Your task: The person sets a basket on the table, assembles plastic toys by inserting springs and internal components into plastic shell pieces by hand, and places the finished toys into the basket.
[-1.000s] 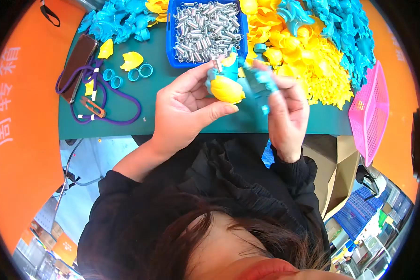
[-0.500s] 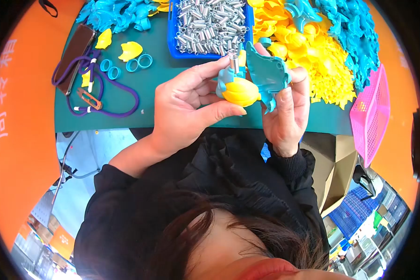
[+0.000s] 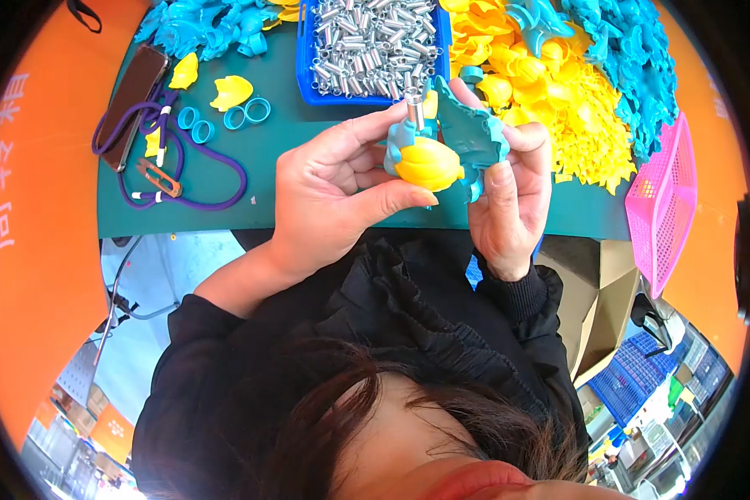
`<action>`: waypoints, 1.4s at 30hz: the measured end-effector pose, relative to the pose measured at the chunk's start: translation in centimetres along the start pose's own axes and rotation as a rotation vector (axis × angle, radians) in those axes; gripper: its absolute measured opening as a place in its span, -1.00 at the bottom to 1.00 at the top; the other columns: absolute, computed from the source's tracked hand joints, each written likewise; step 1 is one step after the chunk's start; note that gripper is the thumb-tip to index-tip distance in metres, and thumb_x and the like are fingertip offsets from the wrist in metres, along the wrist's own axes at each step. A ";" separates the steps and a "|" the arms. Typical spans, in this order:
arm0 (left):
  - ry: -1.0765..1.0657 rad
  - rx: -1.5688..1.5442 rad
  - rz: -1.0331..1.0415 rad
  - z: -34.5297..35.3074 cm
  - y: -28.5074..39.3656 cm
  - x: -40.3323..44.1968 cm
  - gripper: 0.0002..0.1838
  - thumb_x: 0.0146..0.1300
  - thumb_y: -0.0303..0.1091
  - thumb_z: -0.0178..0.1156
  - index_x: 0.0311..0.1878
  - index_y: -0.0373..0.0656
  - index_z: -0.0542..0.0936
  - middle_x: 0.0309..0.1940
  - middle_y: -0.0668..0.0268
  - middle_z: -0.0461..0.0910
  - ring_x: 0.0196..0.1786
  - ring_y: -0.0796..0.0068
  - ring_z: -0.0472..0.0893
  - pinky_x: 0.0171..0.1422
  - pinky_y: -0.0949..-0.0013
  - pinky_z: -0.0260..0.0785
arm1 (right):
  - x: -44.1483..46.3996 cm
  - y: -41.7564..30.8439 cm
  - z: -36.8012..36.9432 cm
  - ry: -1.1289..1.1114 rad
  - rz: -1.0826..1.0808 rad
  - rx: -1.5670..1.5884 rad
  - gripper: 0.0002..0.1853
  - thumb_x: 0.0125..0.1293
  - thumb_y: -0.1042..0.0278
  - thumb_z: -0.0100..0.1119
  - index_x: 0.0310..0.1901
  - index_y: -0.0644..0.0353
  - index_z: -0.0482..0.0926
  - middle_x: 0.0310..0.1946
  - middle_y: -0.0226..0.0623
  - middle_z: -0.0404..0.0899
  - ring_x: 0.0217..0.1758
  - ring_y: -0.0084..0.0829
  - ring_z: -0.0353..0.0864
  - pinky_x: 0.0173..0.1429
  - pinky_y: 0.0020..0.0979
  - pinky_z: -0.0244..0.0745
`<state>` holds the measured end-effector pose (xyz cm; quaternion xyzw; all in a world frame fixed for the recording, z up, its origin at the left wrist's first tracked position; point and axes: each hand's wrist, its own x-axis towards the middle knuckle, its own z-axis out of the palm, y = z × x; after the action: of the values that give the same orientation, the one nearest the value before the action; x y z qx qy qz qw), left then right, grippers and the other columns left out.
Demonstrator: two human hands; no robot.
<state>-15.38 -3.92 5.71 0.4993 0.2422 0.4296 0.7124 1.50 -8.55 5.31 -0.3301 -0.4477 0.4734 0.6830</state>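
Observation:
In the head view, my left hand (image 3: 329, 171) is closed on a yellow-and-teal plastic toy part (image 3: 427, 165) above the front of the table. A metal coil spring (image 3: 415, 108) stands upright at the top of that part, near my left fingertips. My right hand (image 3: 512, 187) pinches a hollow teal plastic shell half (image 3: 473, 137) between thumb and fingers, its inner side facing me. The shell sits right beside the yellow part, at an angle; whether the two touch at the lower edge I cannot tell.
A blue bin (image 3: 308, 83) of metal springs stands behind my hands. Yellow parts (image 3: 550, 100) and teal parts (image 3: 637, 75) are heaped to the right, near a pink basket (image 3: 662, 204). To the left lie a phone (image 3: 137, 92), a purple cord (image 3: 242, 179), small snips (image 3: 158, 177) and teal rings (image 3: 236, 117).
My right hand has turned the teal shell slightly and shifted its grip, with a finger now behind its top. My left hand and the yellow-and-teal part stay nearly still.

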 end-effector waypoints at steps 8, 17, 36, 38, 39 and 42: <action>0.015 -0.012 0.000 0.0 -0.1 -0.1 -0.29 0.04 -0.62 0.38 0.27 -0.50 0.30 0.13 0.04 0.49 0.10 0.30 0.58 0.20 0.28 0.47 | -0.3 0.0 -0.3 -0.020 0.010 0.020 -0.80 0.43 0.47 -0.08 0.03 0.25 0.24 0.31 0.31 0.22 0.34 -0.19 0.35 0.40 -0.23 0.20; 0.046 -0.034 0.038 0.2 -0.2 0.0 -0.37 0.04 -0.72 0.34 0.23 -0.45 0.37 0.01 0.05 0.56 0.03 0.31 0.61 0.12 0.24 0.55 | -0.2 0.0 0.0 -0.026 0.008 -0.003 -0.80 0.43 0.48 -0.08 0.02 0.25 0.23 0.32 0.34 0.19 0.35 -0.17 0.34 0.40 -0.23 0.21; 0.035 -0.014 0.089 0.0 -1.6 -0.4 -0.36 0.15 -0.69 0.26 0.31 -0.44 0.29 0.19 0.07 0.46 0.14 0.36 0.54 0.23 0.29 0.46 | -0.7 0.5 1.1 -0.031 0.034 -0.124 -0.80 0.42 0.61 -0.13 0.03 0.31 0.25 0.33 0.28 0.19 0.41 -0.18 0.26 0.41 -0.27 0.18; 0.034 -0.024 0.064 -0.2 -1.8 -0.3 -0.38 0.19 -0.67 0.23 0.32 -0.44 0.28 0.22 0.07 0.43 0.16 0.36 0.52 0.26 0.29 0.42 | -0.6 0.5 0.9 -0.016 0.067 -0.117 -0.81 0.42 0.60 -0.13 0.03 0.31 0.26 0.32 0.27 0.21 0.39 -0.21 0.28 0.40 -0.28 0.20; 0.032 -0.028 0.052 -0.3 -1.8 -0.3 -0.39 0.21 -0.65 0.22 0.33 -0.44 0.27 0.24 0.07 0.42 0.18 0.36 0.51 0.28 0.29 0.41 | -0.5 0.5 0.7 -0.016 0.076 -0.114 -0.82 0.43 0.59 -0.12 0.02 0.31 0.26 0.32 0.27 0.21 0.39 -0.23 0.29 0.39 -0.29 0.21; 0.018 -0.016 0.007 -0.4 -1.8 -0.2 -0.41 0.25 -0.62 0.20 0.33 -0.46 0.25 0.25 0.08 0.40 0.19 0.39 0.49 0.30 0.33 0.37 | -0.5 0.7 0.6 0.007 0.084 -0.087 -0.82 0.42 0.59 -0.09 0.01 0.30 0.28 0.32 0.25 0.23 0.38 -0.26 0.30 0.38 -0.30 0.22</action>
<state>-15.10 -4.13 3.88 0.4904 0.2435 0.4385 0.7127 0.61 -8.78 4.84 -0.3795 -0.4513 0.4806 0.6491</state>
